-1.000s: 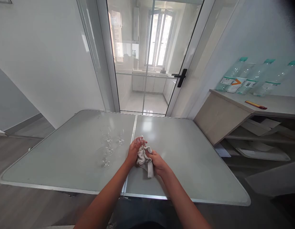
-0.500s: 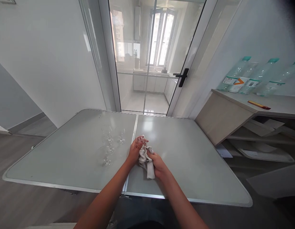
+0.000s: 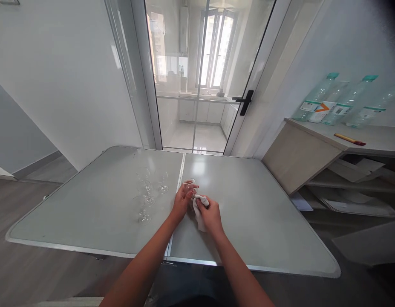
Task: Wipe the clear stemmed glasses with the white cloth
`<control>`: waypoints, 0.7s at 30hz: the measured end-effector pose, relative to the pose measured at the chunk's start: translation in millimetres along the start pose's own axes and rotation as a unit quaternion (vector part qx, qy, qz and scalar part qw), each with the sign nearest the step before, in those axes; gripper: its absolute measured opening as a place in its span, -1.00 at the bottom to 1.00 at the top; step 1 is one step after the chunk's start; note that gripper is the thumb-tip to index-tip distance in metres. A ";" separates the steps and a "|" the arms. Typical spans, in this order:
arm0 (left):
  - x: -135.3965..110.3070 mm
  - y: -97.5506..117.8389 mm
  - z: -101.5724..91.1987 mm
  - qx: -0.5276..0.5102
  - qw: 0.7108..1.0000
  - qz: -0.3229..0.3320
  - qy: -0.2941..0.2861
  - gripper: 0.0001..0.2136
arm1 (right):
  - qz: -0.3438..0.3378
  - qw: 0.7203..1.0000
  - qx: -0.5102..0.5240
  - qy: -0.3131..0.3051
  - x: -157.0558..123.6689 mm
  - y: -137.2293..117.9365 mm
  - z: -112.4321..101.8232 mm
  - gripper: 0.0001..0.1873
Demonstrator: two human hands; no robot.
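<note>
Forearms [image 3: 145,261] of ours come up from the lower edge of the head view, slanting inward until our two hands nearly meet above the bench [image 3: 264,213]. Our left hand [image 3: 182,200] is closed round the bowl of a stemmed glass [image 3: 188,183], fingers curled about its far side, the wrist roughly in line with the arm. The glass tilts, its rim just beyond that hand's fingers; its foot is hidden from us. Our right hand [image 3: 211,212], bent at the wrist toward the left one, pinches a white cloth [image 3: 200,219] that hangs below the fingers and bunches up against the lower part of the glass. To the left of our left hand, near but apart, more clear glasses [image 3: 148,198] stand grouped. Well beyond our right hand, plastic bottles [image 3: 339,108] stand atop a shelf unit [image 3: 299,153].
</note>
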State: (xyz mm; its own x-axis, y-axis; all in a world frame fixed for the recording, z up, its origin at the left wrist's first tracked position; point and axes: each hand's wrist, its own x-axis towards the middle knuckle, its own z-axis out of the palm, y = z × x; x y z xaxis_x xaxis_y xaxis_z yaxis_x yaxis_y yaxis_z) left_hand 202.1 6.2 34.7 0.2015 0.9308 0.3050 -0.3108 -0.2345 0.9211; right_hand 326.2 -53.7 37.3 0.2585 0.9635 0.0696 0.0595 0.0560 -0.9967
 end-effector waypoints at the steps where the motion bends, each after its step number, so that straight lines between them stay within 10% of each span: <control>1: -0.7 1.4 -0.1 0.009 1.000 0.005 -0.013 -0.51 | 0.029 0.998 0.057 0.002 5.4 0.0 2.3 -0.61; 11: -0.5 1.1 -1.3 0.010 1.000 -0.008 0.013 -0.53 | -0.065 0.989 -0.116 -0.069 -3.2 -15.3 1.3 -0.81; 14: 0.9 0.0 -1.4 0.001 0.999 0.015 0.030 -0.50 | 0.025 0.998 -0.049 0.027 -7.2 -10.1 0.2 -0.75; 21: 1.9 -2.6 -0.2 -0.038 0.999 0.023 0.018 -0.44 | 0.192 0.966 0.172 0.002 0.4 13.7 6.1 -0.57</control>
State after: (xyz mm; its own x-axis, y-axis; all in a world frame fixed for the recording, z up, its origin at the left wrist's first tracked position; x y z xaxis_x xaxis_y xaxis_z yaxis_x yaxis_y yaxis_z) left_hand 203.1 8.7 32.8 0.1530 0.9291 0.3368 -0.3883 -0.2569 0.8850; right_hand 321.2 -50.9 23.5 0.2014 0.9297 -0.3083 -0.3644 -0.2211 -0.9046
